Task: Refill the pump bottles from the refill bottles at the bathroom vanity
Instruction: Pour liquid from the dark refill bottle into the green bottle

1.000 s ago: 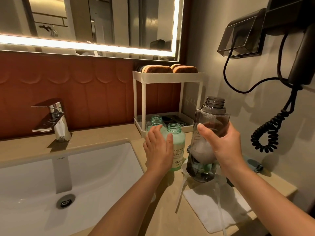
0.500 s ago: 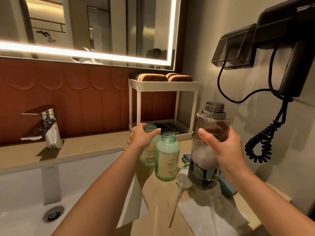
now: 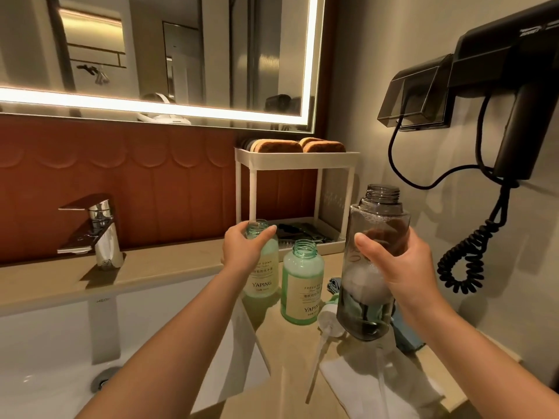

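Rear green bottle [image 3: 262, 264] now gripped (left hand [image 3: 242, 249])

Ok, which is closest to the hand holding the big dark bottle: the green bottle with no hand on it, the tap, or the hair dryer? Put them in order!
From the right hand on the dark bottle:
1. Free green bottle, just to its left on the counter.
2. Hair dryer, up on the right wall.
3. Tap, far left behind the sink.

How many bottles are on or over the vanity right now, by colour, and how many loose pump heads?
Green bottles: 2, the far one gripped by the left hand, the near one standing free.
Dark smoky bottles: 1, held in the right hand.
Loose pump heads: 1.
Total: 4
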Demonstrator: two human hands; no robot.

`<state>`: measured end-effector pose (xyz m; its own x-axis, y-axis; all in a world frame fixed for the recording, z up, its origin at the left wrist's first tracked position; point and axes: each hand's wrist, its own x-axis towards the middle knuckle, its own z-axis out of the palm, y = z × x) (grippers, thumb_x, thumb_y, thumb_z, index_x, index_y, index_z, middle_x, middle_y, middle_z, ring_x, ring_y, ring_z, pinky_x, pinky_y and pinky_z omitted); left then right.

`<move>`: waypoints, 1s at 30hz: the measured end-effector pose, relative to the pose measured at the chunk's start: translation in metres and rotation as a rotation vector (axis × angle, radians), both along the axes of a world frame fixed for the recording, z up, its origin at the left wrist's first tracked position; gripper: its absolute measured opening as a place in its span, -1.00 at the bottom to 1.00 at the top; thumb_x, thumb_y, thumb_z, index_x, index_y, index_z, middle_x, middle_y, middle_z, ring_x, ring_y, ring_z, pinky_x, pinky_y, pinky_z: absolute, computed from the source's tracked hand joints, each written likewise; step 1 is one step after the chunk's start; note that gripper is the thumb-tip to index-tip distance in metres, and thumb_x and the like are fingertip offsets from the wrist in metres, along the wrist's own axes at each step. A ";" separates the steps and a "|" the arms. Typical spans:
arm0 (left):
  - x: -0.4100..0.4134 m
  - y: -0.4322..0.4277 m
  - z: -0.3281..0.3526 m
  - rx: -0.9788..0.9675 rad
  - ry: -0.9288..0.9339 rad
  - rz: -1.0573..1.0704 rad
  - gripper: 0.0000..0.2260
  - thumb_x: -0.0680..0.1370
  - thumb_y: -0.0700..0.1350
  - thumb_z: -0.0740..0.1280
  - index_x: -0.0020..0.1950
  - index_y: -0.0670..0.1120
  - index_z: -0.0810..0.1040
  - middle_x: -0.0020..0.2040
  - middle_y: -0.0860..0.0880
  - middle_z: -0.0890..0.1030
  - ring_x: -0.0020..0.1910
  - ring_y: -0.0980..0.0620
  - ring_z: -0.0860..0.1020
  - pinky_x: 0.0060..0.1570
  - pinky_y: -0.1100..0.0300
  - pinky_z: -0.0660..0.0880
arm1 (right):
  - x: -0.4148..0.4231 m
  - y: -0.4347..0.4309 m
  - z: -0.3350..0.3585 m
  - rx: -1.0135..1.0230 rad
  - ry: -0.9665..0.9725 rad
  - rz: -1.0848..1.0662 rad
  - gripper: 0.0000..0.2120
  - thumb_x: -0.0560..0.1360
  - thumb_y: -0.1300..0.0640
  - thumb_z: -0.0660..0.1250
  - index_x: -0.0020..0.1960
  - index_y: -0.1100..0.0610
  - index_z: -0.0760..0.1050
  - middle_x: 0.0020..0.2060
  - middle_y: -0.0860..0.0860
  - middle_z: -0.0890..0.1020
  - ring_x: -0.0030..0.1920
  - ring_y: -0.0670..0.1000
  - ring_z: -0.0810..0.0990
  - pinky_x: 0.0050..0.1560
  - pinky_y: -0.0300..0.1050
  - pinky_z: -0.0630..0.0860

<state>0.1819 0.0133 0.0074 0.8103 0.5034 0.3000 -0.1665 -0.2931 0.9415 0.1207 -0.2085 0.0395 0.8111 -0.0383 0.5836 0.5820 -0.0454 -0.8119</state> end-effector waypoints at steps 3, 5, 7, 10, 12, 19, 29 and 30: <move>-0.023 0.004 0.017 0.039 -0.070 -0.063 -0.71 0.41 0.07 0.45 0.03 -0.06 0.59 -0.02 0.03 0.62 0.05 0.01 0.55 -0.05 0.10 0.47 | -0.011 -0.001 0.005 -0.003 0.008 0.009 -0.61 0.15 -0.08 0.44 -0.08 0.02 0.52 -0.23 -0.11 0.63 -0.23 -0.25 0.59 -0.25 -0.40 0.48; -0.042 0.005 0.028 0.058 -0.101 -0.110 -0.72 0.41 0.05 0.46 0.04 -0.05 0.59 -0.01 0.02 0.63 0.04 0.03 0.56 -0.11 0.17 0.44 | -0.018 -0.003 0.007 -0.017 0.009 0.018 -0.62 0.15 -0.08 0.44 -0.08 0.02 0.52 -0.25 -0.13 0.63 -0.22 -0.25 0.60 -0.25 -0.39 0.47; -0.063 0.005 0.038 0.075 -0.109 -0.155 -0.77 0.41 0.05 0.46 0.00 0.02 0.58 0.02 0.02 0.63 0.06 0.04 0.55 0.00 0.10 0.45 | -0.029 -0.004 0.009 -0.026 0.017 0.026 -0.64 0.15 -0.08 0.44 -0.09 -0.01 0.52 -0.25 -0.13 0.64 -0.22 -0.24 0.60 -0.23 -0.36 0.47; -0.099 0.001 0.050 0.085 -0.108 -0.229 -0.88 0.42 0.03 0.44 -0.10 0.12 0.54 -0.05 0.13 0.60 -0.02 0.18 0.53 -0.07 0.16 0.43 | -0.047 -0.007 0.013 -0.043 0.022 0.047 -0.65 0.17 -0.07 0.44 -0.08 -0.01 0.52 -0.23 -0.10 0.64 -0.20 -0.20 0.61 -0.17 -0.28 0.46; -0.122 -0.001 0.052 0.072 -0.104 -0.278 -0.88 0.43 0.02 0.43 -0.10 0.12 0.54 -0.09 0.17 0.59 -0.06 0.25 0.51 -0.19 0.27 0.38 | -0.059 -0.007 0.013 -0.061 0.035 0.065 -0.64 0.17 -0.07 0.43 -0.07 -0.01 0.52 -0.20 -0.07 0.65 -0.17 -0.15 0.61 -0.16 -0.23 0.47; -0.179 -0.010 0.031 0.074 -0.010 -0.363 -0.72 0.37 0.09 0.44 0.05 0.09 0.56 0.12 0.08 0.60 0.16 0.09 0.50 0.09 0.11 0.41 | -0.093 -0.006 0.005 -0.114 0.068 0.126 -0.62 0.14 -0.03 0.44 -0.07 -0.01 0.50 -0.26 -0.12 0.66 -0.22 -0.24 0.62 -0.27 -0.36 0.50; -0.217 -0.023 -0.013 0.087 0.002 -0.378 -0.74 0.38 0.06 0.46 0.04 0.07 0.61 0.00 0.14 0.64 0.09 0.16 0.54 0.17 0.07 0.46 | -0.125 -0.001 -0.007 -0.292 0.040 0.171 -0.53 0.12 -0.04 0.49 -0.01 0.04 0.50 -0.13 -0.04 0.66 -0.12 -0.14 0.62 -0.17 -0.40 0.52; -0.217 -0.025 -0.016 0.084 -0.004 -0.382 -0.75 0.38 0.06 0.46 0.03 0.08 0.61 0.00 0.15 0.64 0.08 0.18 0.54 0.16 0.10 0.46 | -0.125 -0.002 -0.007 -0.318 0.037 0.168 -0.50 0.11 -0.06 0.49 0.00 0.05 0.51 -0.12 -0.03 0.66 -0.11 -0.11 0.63 -0.14 -0.37 0.54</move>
<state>-0.0352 -0.0119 -0.0088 0.9333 0.1397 0.3308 -0.2820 -0.2851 0.9161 -0.0047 -0.2102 0.0320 0.8116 0.2756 0.5152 0.5733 -0.2053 -0.7932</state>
